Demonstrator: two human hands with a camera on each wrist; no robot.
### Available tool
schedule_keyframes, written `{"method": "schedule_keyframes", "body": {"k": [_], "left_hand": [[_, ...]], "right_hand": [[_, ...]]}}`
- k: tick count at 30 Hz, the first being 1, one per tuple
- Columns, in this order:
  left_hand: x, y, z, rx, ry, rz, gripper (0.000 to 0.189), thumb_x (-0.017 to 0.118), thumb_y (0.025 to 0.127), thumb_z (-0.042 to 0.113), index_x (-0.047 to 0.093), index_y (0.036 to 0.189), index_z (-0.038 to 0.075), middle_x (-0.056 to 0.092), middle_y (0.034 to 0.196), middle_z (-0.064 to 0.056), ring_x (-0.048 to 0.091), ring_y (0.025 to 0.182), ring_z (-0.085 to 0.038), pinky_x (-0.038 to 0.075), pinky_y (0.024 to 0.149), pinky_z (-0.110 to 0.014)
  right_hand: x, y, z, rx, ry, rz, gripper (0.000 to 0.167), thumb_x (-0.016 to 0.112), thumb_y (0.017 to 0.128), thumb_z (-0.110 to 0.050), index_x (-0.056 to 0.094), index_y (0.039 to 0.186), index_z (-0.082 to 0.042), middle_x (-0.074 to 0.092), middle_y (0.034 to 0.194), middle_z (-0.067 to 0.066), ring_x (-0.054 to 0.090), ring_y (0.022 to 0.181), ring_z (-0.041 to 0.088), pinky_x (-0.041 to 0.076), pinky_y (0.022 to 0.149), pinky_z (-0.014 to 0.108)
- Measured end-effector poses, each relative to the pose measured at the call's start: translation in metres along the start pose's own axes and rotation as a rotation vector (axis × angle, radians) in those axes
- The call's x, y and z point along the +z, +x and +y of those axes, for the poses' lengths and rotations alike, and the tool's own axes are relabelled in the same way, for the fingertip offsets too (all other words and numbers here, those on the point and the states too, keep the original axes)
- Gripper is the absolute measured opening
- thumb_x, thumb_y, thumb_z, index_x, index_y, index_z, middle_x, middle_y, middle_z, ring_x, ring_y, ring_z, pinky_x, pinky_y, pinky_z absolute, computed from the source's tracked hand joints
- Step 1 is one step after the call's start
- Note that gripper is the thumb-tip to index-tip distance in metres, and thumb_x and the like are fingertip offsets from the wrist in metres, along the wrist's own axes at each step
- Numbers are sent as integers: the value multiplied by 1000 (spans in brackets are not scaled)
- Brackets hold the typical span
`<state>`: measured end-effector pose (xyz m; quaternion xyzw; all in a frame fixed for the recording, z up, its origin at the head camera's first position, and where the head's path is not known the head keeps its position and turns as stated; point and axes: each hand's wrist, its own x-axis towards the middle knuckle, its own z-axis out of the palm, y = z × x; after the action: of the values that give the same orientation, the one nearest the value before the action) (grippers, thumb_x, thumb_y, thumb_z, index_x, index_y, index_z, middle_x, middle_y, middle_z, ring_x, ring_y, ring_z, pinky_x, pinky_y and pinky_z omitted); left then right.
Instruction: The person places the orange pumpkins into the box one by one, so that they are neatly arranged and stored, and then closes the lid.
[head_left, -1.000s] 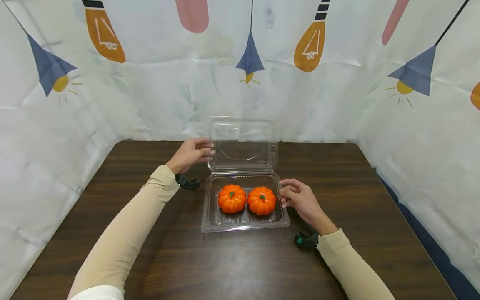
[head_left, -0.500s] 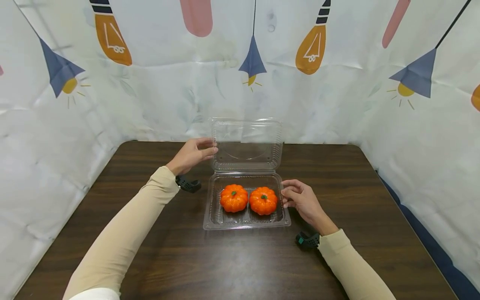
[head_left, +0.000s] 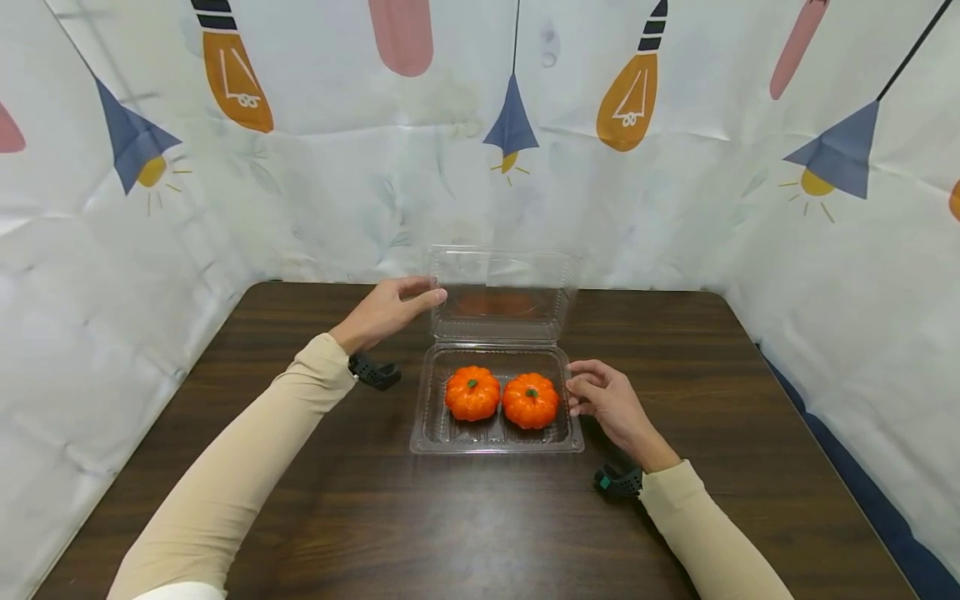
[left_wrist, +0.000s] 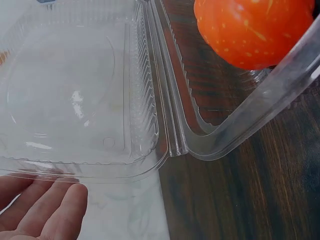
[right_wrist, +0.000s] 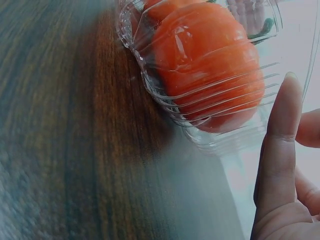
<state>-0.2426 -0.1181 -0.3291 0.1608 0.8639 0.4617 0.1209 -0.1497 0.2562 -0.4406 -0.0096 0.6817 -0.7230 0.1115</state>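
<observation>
A clear plastic clamshell container (head_left: 422, 442) lies on the table with its lid (head_left: 517, 262) raised and tilted slightly forward over the base. Two small orange pumpkins (head_left: 472, 393) sit side by side in the base, green stems up. My left hand (head_left: 386, 310) holds the lid's left edge, thumb in front and fingers behind. In the left wrist view its fingertips (left_wrist: 65, 200) meet the lid's rim. My right hand (head_left: 611, 407) holds the base's right rim, beside the right pumpkin (head_left: 530, 401); in the right wrist view one finger (right_wrist: 282, 140) lies along the clear wall.
The dark wood-grain table (head_left: 480, 533) extends around the container. A white curtain (head_left: 337, 200) printed with lamps and bulbs hangs behind the table and along both sides. Each wrist wears a black band (head_left: 375, 372).
The lid has tipped forward a little toward the base, with my left hand moving rightward along with it. My right hand stays at the rim. The head view has shifted slightly.
</observation>
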Motion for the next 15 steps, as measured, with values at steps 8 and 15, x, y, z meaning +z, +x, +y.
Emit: {"method": "schedule_keyframes", "body": {"k": [8, 15], "left_hand": [[-1, -9, 3, 27, 3, -51, 78, 47, 105, 59, 29, 164, 10, 36, 168, -15, 42, 152, -36, 39, 123, -56], [-2, -13, 9, 89, -138, -99, 75, 34, 110, 53, 19, 165, 4, 32, 167, -24, 38, 155, -38, 36, 126, -49]], "right_hand": [[0, 0, 0, 2, -6, -1, 38, 61, 102, -6, 50, 136, 6, 72, 89, -6, 64, 71, 10, 62, 66, 23], [0, 0, 0, 2, -12, -1, 39, 61, 102, -7, 49, 137, 7, 72, 89, -7, 63, 71, 10, 62, 67, 22]]}}
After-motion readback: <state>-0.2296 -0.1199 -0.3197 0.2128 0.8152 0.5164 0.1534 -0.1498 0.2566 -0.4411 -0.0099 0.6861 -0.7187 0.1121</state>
